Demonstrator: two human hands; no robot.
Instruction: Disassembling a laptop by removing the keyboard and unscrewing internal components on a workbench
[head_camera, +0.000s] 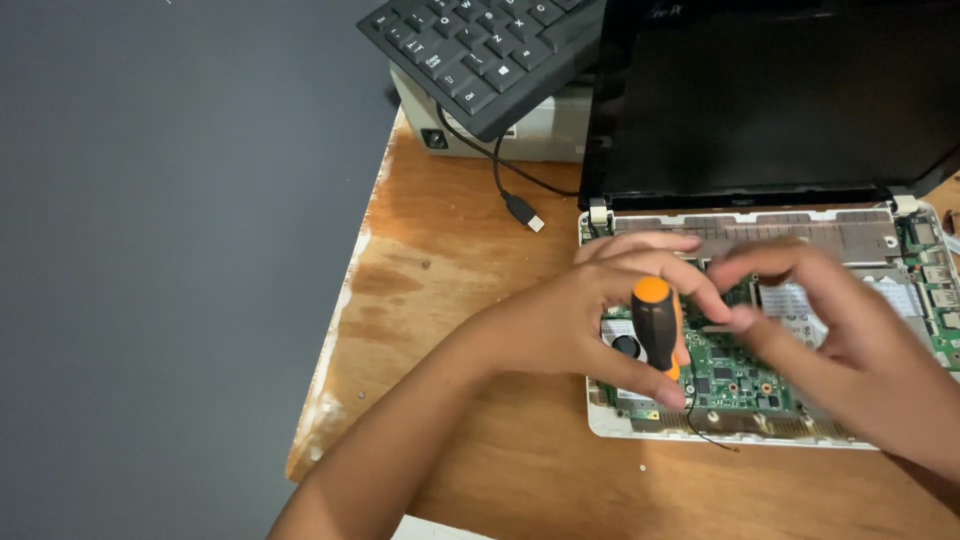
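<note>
- The left hand (580, 320) sits at the centre of the frame, its grip closed around a screwdriver (657, 325) with a black and orange handle; the handle stands nearly upright, orange cap on top, and the shaft is hidden behind the thumb and fingers.
- The right hand (835, 335) comes in from the lower right, fingers curled with thumb and forefinger pinched close together just beside the left fingertips; whether anything is held between them cannot be told.
- Both hands hover over an opened laptop (880, 235) at the right of the frame, whose white base shell acts as a shallow tray.
- Inside that shell lies a green circuit board (740, 380) with small chips, a silver metal plate along the upper edge, and a round black part just left of the screwdriver handle.
- A thin black wire (712, 438) trails out over the shell's lower rim onto the counter.
- The laptop's dark screen stands upright in the upper right.
- The wooden counter (450, 290) carries the laptop; its left edge is worn pale.
- A black keyboard (480, 50) rests tilted on a pale box at the top centre, its USB plug (524, 212) lying loose on the wood.
</note>
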